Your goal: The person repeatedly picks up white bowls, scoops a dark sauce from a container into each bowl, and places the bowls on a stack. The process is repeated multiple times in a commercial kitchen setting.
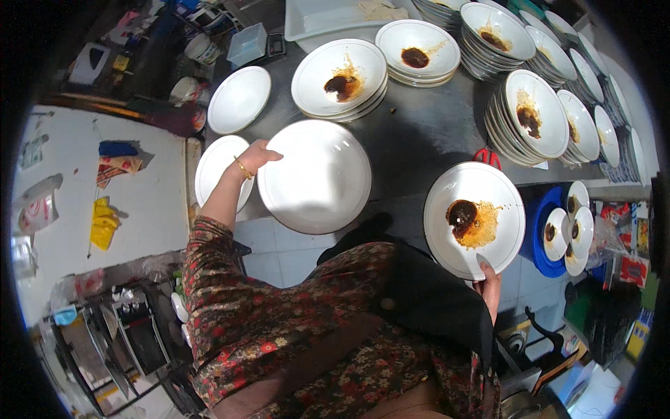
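My left hand (260, 157) grips the rim of a clean white bowl (319, 178), thumb over the inside edge. Under that wrist, partly covered, lies a plain white plate (217, 170); another white plate (239, 99) lies just beyond it. At the right, my right hand (489, 288) holds a white bowl (445, 246) by its near rim, with dark brown sauce and oily orange seasoning inside. Red handles (488, 157), perhaps of scissors, show behind its far edge. Past the clean bowl stands a short stack of white bowls (314, 86), the top one holding similar sauce.
A metal table (419, 131) carries another short bowl stack (390, 39) and several tall stacks (547, 94) at the right. A translucent plastic tub (314, 26) is at the back. Several sauced bowls rest over a blue container (536, 246) lower right. Yellow gloves (103, 222) hang at left.
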A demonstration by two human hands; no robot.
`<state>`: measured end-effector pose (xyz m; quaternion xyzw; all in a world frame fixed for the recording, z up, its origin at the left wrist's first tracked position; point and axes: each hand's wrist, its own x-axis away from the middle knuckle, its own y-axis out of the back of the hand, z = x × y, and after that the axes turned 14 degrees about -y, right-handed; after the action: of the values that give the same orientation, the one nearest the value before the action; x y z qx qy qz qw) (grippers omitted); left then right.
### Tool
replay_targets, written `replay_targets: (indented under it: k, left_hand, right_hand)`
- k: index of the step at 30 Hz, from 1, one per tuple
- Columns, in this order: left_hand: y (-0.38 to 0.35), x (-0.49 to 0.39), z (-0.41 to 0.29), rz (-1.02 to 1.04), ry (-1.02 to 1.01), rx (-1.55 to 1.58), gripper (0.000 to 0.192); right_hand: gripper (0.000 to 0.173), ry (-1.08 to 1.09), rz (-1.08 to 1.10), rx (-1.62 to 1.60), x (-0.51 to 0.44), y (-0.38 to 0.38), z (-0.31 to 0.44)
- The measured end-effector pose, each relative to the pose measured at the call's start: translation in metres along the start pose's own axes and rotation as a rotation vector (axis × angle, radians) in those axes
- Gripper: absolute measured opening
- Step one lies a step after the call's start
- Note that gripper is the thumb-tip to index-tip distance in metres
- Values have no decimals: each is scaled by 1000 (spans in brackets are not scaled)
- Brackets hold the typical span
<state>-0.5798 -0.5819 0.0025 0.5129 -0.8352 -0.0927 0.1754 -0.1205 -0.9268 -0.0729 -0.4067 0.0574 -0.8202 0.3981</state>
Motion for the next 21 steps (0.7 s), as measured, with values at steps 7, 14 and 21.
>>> replay_targets:
  k: [7,14,21]
  left_hand:
    - [33,63,1,-513,-121,357,44]
    - [110,0,32,-1030,-120,587,22]
    - [165,-72,61,-1336,134,719,22]
  right_hand:
    - [51,-16,85,23,0,7,3]
    - [52,61,-25,-60,14,-10,-13]
    - [53,116,-133,-34,22,-34,-25]
